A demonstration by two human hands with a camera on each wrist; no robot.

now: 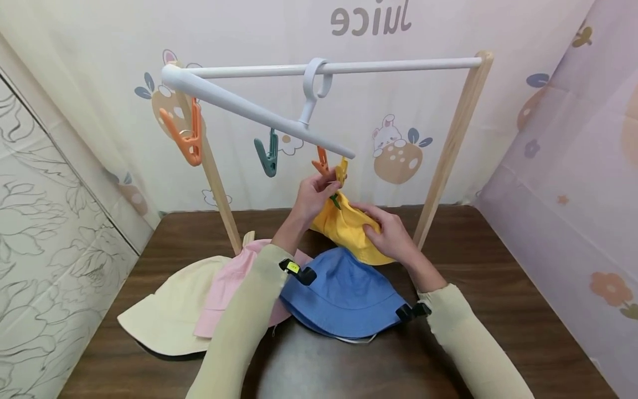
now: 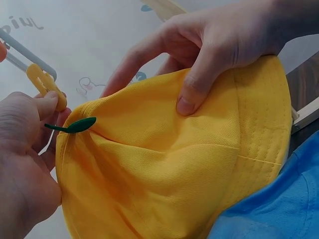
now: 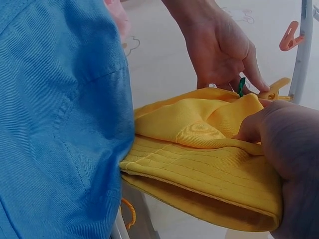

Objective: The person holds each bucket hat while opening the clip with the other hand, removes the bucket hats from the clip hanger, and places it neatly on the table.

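Note:
A yellow bucket hat (image 1: 351, 230) with a green leaf stem (image 2: 79, 125) on its crown hangs slantwise below the near end of a white hanger (image 1: 249, 112). My left hand (image 1: 314, 195) pinches a yellow clothespin (image 1: 341, 170) at the hat's top, the thumb pressing on its handle in the left wrist view. With thumb and fingers, my right hand (image 1: 391, 234) grips the hat's side, between crown and brim. The brim's open underside (image 3: 214, 199) faces the right wrist view.
Orange (image 1: 191, 138), teal (image 1: 269, 155) and second orange (image 1: 321, 160) clothespins hang along the hanger, which hooks over a white rod (image 1: 399, 66) on wooden posts (image 1: 453, 149). Blue (image 1: 344, 299), pink (image 1: 226, 285) and cream (image 1: 174, 310) hats lie overlapping on the dark table (image 1: 498, 310).

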